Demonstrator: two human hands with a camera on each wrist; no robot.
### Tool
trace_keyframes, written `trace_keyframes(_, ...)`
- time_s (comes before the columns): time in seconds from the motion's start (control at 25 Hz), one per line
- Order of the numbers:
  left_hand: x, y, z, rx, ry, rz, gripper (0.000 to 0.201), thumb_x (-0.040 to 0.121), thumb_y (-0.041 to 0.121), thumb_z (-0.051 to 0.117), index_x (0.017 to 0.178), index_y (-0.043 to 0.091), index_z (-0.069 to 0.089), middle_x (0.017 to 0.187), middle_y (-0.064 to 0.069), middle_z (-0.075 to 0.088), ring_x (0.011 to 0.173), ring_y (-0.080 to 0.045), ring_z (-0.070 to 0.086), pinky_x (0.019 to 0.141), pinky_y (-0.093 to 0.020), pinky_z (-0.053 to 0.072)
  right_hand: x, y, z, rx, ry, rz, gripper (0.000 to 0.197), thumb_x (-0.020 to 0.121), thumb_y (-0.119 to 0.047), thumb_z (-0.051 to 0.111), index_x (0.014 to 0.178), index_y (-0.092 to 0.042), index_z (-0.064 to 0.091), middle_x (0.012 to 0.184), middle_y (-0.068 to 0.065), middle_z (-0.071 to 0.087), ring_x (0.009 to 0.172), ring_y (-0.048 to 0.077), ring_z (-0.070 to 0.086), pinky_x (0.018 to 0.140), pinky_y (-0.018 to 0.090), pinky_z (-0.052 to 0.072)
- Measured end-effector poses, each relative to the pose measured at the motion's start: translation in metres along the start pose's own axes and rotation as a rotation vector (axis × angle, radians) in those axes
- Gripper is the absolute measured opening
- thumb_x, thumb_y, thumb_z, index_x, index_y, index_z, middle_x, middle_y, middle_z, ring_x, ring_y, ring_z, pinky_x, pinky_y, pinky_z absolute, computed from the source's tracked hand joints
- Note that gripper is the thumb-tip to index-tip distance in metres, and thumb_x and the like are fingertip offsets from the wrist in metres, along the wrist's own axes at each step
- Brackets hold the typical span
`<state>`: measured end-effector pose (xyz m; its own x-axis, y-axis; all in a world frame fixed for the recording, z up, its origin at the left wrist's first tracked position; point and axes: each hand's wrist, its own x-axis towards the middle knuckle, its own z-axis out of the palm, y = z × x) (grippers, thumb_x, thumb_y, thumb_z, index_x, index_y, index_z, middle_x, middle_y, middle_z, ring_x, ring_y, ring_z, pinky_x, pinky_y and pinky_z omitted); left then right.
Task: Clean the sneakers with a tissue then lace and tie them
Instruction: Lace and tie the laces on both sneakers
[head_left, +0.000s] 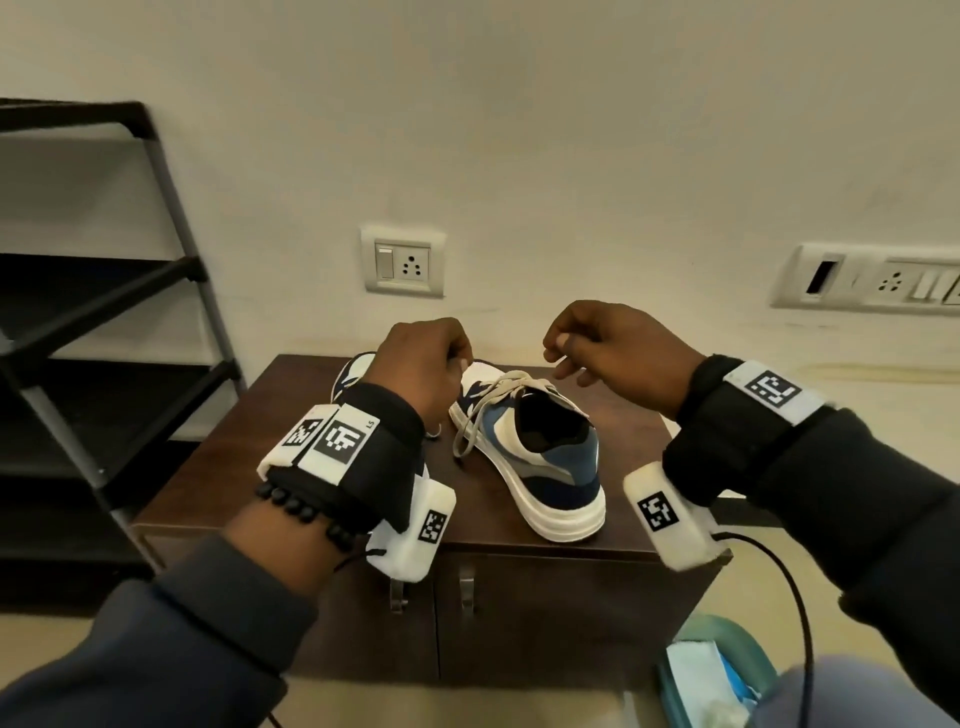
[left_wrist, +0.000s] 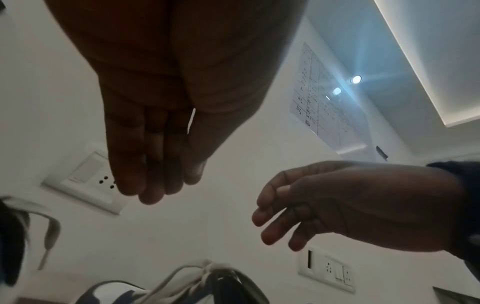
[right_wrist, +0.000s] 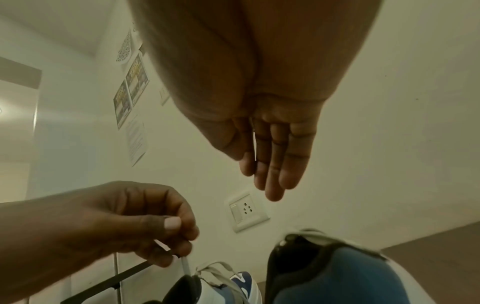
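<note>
Blue-and-white sneaker sits heel-near on the brown cabinet, its lace loose. At its 11 o'clock the left hand pinches a lace end; at 1 o'clock the right hand hovers, fingers loosely curled, holding nothing.

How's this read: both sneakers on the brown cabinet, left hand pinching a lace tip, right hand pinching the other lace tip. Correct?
One error. The right hand pinches nothing: the left wrist view shows its fingers loosely spread and empty. The rest stands: sneakers on the brown cabinet, left hand pinching a lace tip.
</note>
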<state>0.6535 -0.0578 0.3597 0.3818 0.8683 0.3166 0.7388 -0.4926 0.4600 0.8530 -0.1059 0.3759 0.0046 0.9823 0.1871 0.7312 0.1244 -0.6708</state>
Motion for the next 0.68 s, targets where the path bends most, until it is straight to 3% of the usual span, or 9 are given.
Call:
trace_keyframes(0.08, -0.011, 0.0, -0.017, 0.052, -0.033, -0.038, 0.014, 0.092, 0.009, 0.052, 0.098, 0.012, 0.065, 0.099, -0.006, 0.066, 0.093, -0.022, 0.059, 0.073, -0.026, 0.04, -0.009, -0.003, 0.005, -0.012, 0.044, -0.011, 0.017, 0.094, -0.011, 0.044, 0.097, -0.013, 0.062, 0.095, 0.002, 0.07, 0.084, 0.016, 0.069, 0.077, 0.031, 0.053)
trace_keyframes(0.16, -0.022, -0.005, -0.033, 0.132, -0.075, -0.086, 0.016, 0.093, 0.01, 0.052, 0.1, 0.012, 0.066, 0.101, -0.005, 0.067, 0.094, -0.019, 0.058, 0.075, -0.025, 0.038, -0.017, -0.01, 0.009, -0.097, -0.014, -0.043, 0.018, 0.094, -0.012, 0.044, 0.096, -0.014, 0.062, 0.093, 0.002, 0.07, 0.085, 0.016, 0.069, 0.08, 0.03, 0.052)
trace_keyframes(0.28, -0.033, -0.015, -0.04, 0.181, -0.161, -0.126, 0.016, 0.095, 0.016, 0.053, 0.105, 0.01, 0.065, 0.103, -0.007, 0.069, 0.098, -0.023, 0.062, 0.086, -0.032, 0.047, -0.022, -0.016, 0.011, -0.246, -0.11, -0.103, 0.018, 0.094, -0.017, 0.046, 0.099, -0.016, 0.064, 0.092, 0.001, 0.07, 0.087, 0.015, 0.066, 0.084, 0.03, 0.051)
trace_keyframes(0.4, -0.025, -0.018, -0.024, 0.167, -0.17, -0.101, 0.012, 0.093, 0.02, 0.056, 0.101, 0.014, 0.063, 0.097, -0.002, 0.066, 0.093, -0.018, 0.059, 0.077, -0.027, 0.041, -0.005, -0.007, 0.002, -0.349, -0.044, -0.119, 0.017, 0.093, -0.02, 0.053, 0.106, -0.017, 0.063, 0.102, 0.001, 0.068, 0.096, 0.017, 0.061, 0.088, 0.031, 0.047)
trace_keyframes(0.48, -0.011, -0.014, -0.005, 0.089, -0.173, -0.093, 0.007, 0.093, 0.021, 0.057, 0.099, 0.018, 0.06, 0.097, 0.0, 0.065, 0.09, -0.017, 0.059, 0.073, -0.025, 0.04, 0.012, 0.007, -0.002, -0.466, -0.09, -0.058, 0.021, 0.092, -0.027, 0.056, 0.109, -0.016, 0.063, 0.109, 0.003, 0.066, 0.101, 0.019, 0.059, 0.088, 0.03, 0.045)
trace_keyframes(0.6, 0.014, -0.003, 0.029, 0.002, -0.189, -0.077, 0.016, 0.092, 0.015, 0.057, 0.108, 0.018, 0.057, 0.106, -0.002, 0.064, 0.097, -0.021, 0.059, 0.078, -0.027, 0.043, 0.029, 0.033, 0.008, -0.579, -0.284, 0.073, 0.032, 0.091, -0.04, 0.056, 0.109, -0.015, 0.061, 0.106, 0.004, 0.064, 0.096, 0.02, 0.056, 0.081, 0.028, 0.042)
trace_keyframes(0.68, 0.028, -0.001, 0.048, 0.009, -0.236, -0.043, 0.03, 0.09, 0.013, 0.059, 0.119, 0.02, 0.052, 0.118, -0.004, 0.062, 0.105, -0.023, 0.057, 0.086, -0.031, 0.044, 0.037, 0.05, 0.018, -0.582, -0.345, 0.081, 0.031, 0.089, -0.041, 0.059, 0.105, -0.015, 0.061, 0.1, 0.003, 0.063, 0.09, 0.019, 0.055, 0.077, 0.027, 0.042)
